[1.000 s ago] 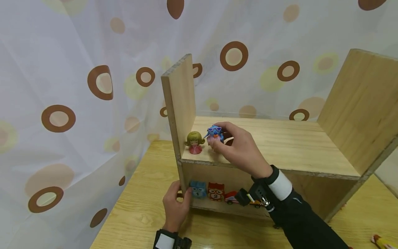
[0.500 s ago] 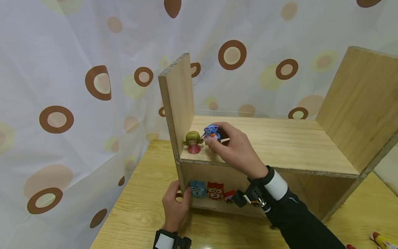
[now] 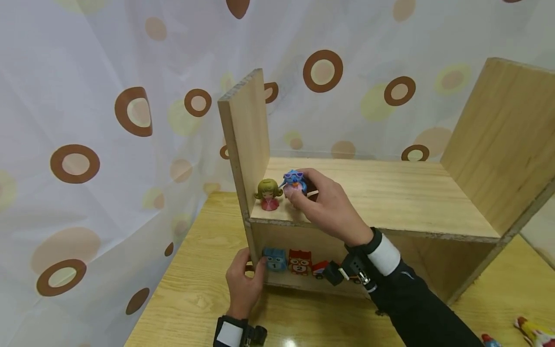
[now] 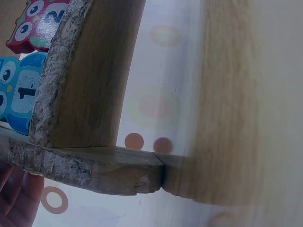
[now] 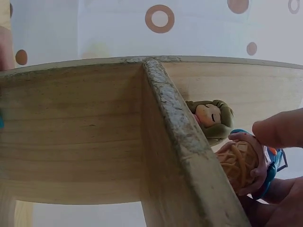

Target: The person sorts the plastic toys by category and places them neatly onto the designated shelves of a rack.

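My right hand (image 3: 335,206) pinches a small blue figurine in purple glasses (image 3: 293,179) between thumb and fingers, over the left end of the upper board of a wooden shelf unit (image 3: 403,193). Its waffle-patterned lower part (image 5: 238,163) shows in the right wrist view. Just left of it stands a girl figurine (image 3: 269,195) with olive-blond hair and a pink dress. Lower down, my left hand (image 3: 244,284) grips the unit's left side panel (image 3: 244,140), thumb at the front edge. In the left wrist view, only some of its fingers (image 4: 21,198) show.
On the lower shelf sit a blue owl block marked 1 (image 3: 274,260), a red owl block marked 2 (image 3: 300,262) and a toy vehicle (image 3: 320,269) partly hidden by the right wrist camera. More toys, one yellow and red (image 3: 535,332), lie on the table (image 3: 186,289) at right.
The blue figurine and my right hand have shifted slightly left, closer to the girl figurine. The head view has moved a little. My left hand keeps its place on the panel.
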`<state>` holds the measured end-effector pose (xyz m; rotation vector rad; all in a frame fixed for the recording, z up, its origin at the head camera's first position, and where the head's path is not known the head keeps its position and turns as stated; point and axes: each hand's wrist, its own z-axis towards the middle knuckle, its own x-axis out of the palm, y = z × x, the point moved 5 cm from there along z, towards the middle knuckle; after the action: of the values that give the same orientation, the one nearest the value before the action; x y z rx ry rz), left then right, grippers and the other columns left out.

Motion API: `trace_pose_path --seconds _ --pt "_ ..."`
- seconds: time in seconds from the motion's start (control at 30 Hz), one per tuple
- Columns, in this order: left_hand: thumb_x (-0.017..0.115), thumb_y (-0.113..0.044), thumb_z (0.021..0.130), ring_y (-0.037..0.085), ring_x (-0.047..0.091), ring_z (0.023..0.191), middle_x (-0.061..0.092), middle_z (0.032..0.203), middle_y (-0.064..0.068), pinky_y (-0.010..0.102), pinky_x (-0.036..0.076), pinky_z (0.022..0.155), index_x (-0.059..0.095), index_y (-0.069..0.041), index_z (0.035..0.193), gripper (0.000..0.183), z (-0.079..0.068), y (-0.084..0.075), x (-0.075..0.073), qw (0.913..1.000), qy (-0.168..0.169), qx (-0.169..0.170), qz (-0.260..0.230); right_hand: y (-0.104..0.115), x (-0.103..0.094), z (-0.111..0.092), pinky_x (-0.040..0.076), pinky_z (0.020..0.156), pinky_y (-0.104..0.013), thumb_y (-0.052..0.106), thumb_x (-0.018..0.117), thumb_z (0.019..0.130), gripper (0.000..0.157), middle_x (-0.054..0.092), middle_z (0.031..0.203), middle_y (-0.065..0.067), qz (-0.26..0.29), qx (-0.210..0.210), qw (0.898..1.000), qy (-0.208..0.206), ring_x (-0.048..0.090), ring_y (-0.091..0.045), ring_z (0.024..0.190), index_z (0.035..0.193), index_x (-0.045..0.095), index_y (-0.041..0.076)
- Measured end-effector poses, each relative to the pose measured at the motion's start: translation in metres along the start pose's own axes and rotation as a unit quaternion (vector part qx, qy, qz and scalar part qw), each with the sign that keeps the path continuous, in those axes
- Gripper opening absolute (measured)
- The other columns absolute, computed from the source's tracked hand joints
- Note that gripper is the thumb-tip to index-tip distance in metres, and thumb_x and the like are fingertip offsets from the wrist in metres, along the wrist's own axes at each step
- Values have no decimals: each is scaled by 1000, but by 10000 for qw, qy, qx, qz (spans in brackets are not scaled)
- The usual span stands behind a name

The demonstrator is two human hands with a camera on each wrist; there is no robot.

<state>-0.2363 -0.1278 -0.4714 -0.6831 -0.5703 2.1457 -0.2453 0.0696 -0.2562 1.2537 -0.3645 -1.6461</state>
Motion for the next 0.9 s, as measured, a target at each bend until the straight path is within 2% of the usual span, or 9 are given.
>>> trace_pose_path --seconds 0.13,0.3,0.4,0.53,0.67,0.77,0.83,0.9 --pt "72 -7 85 15 69 80 73 101 6 17 56 60 69 -10 113 29 0 -1 0 9995 -105 298 22 3 -4 0 55 91 -42 26 63 96 50 64 121 -14 -47 -6 10000 -29 62 -26 111 140 48 6" --pt "72 -8 85 15 70 81 72 101 6 16 55 60 69 -10 112 27 1 -4 4 9994 -18 340 -113 12 -16 0 49 96 -49 21 65 93 55 58 136 -15 -251 -264 9985 -397 54 -28 127 143 46 5" --pt "72 -7 85 16 70 80 72 100 6 17 56 59 69 -9 111 27 2 -6 7 9991 -13 385 -179 15 -20 0 48 96 -50 18 64 93 54 56 139 -15 -323 -390 9978 -421 53 -29 129 142 46 5" --pt "72 -6 84 16 70 79 72 99 6 17 55 58 69 -9 110 27 1 -7 11 9988 -16 416 -247 14 -25 -4 49 95 -50 17 64 94 52 58 136 -17 -358 -325 9978 -464 54 -30 127 142 46 4" --pt "72 -7 85 16 70 79 72 99 6 17 55 58 69 -10 111 27 1 -8 15 9989 32 358 -300 19 -42 -15 48 96 -49 14 62 96 48 57 137 -18 -484 -454 9938 -890 52 -31 126 141 48 3" --pt "72 -7 85 16 70 80 72 101 5 18 56 59 69 -10 112 27 0 -9 16 9991 62 268 -330 30 -65 -30 47 96 -40 9 62 94 44 59 134 -18 -574 -877 9822 -1561 53 -29 123 137 52 1" --pt "71 -7 86 15 70 81 72 102 5 18 56 59 69 -11 113 28 -1 -9 17 9991 105 200 -366 39 -83 -45 46 95 -30 4 63 92 41 62 131 -14 -655 -1222 9684 -2075 55 -22 121 133 56 0" --pt "71 -8 86 15 70 82 72 103 5 18 56 60 69 -11 114 28 -1 -8 18 9990 144 159 -389 46 -102 -64 47 93 -23 -1 62 89 38 65 125 -10 -516 -1634 9502 -2601 57 -18 116 127 59 -5"
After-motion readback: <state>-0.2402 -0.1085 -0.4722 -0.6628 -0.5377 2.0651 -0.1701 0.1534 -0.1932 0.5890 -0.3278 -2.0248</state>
